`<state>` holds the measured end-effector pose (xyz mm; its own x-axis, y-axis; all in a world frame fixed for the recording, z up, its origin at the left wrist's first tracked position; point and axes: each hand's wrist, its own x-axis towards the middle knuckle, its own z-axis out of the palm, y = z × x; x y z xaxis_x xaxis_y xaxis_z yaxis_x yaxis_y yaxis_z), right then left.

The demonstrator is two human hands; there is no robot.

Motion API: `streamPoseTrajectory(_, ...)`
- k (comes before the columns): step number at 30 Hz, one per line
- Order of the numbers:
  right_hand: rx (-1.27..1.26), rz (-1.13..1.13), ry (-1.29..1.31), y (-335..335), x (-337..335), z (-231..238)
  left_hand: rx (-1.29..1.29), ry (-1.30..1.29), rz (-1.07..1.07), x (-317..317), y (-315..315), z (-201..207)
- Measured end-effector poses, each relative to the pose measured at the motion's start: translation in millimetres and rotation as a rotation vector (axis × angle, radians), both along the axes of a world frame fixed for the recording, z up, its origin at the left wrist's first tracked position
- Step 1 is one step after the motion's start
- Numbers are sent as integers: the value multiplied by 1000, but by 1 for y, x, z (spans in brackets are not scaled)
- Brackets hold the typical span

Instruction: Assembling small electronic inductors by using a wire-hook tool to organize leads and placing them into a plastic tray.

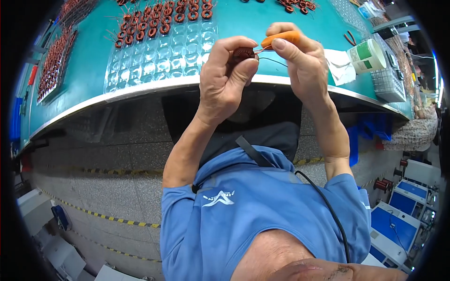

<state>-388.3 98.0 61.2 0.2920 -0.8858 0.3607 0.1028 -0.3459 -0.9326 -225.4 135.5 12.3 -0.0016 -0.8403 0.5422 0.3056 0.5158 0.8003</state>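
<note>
My left hand (220, 77) pinches a small ring-shaped wire coil (243, 54), dark reddish brown, between thumb and fingers above the table's front edge. Thin copper-coloured wire leads (262, 49) stick out of the coil toward my right hand. An orange-handled tool (282, 38) lies in my right hand (307, 61), which is closed around it with the thumb pressed near the leads. The tool's working end is too small to make out, and whether it touches the leads I cannot tell. Below the hands a thin dark line (275, 61) runs above the table.
Beyond my left hand lies a clear blister tray (159, 63), its far rows filled with copper coils (152, 32). More coils (56, 65) stand at far left. To the right are pliers (350, 38), a white paper (341, 65), a tipped white-green tub (368, 56) and stacked clear trays (390, 89).
</note>
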Motion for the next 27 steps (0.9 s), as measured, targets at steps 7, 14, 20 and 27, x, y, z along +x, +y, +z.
streamPoseTrajectory(7, 326, 109, -88, -16, 8, -34, 163, -30, 37, 21, -4, -6)
streamPoseTrajectory(14, 93, 74, 98, 3, 13, -46, 208, -36, 4, 18, 3, 7)
streamPoseTrajectory(20, -756, -382, 427, 23, 18, -21, 112, -239, 157, 16, -6, -6)
streamPoseTrajectory(27, 271, -33, -16, 10, -5, -32, 59, -157, 85, 6, 5, -12)
